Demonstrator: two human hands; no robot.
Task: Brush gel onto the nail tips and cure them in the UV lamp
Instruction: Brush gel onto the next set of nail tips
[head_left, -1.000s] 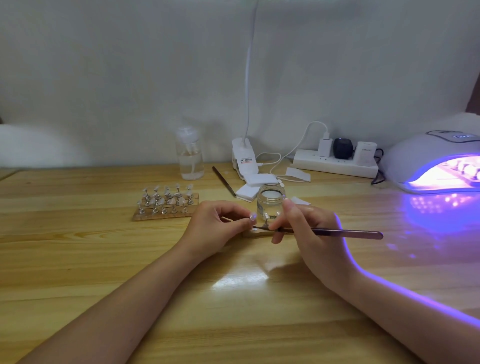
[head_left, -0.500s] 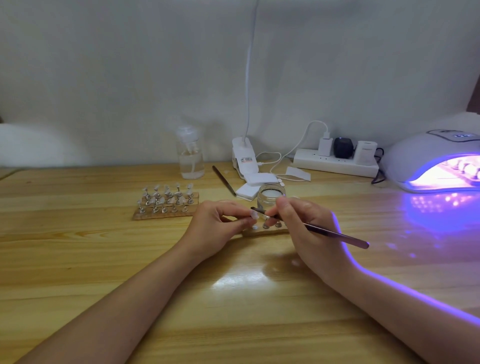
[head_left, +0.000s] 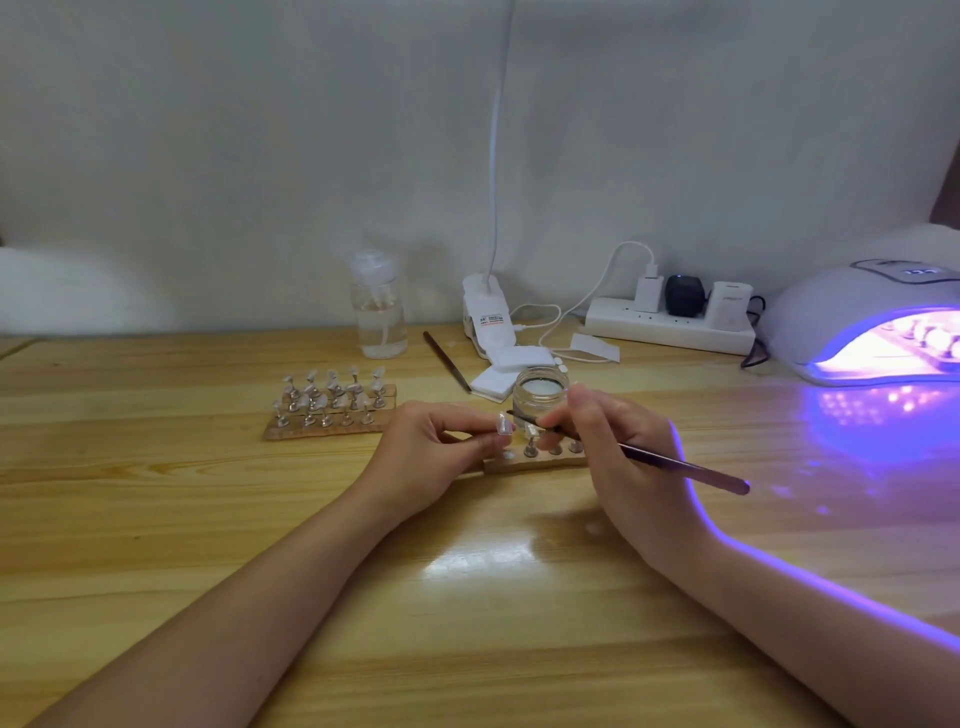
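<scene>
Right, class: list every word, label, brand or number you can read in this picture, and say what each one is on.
Nothing here can be read for certain.
Clip lamp base: a sticker with red and dark print, too small to read.
UV lamp: lit digits on its top display, too blurred to read.
White charger in the power strip: faint grey print, too small to read.
</scene>
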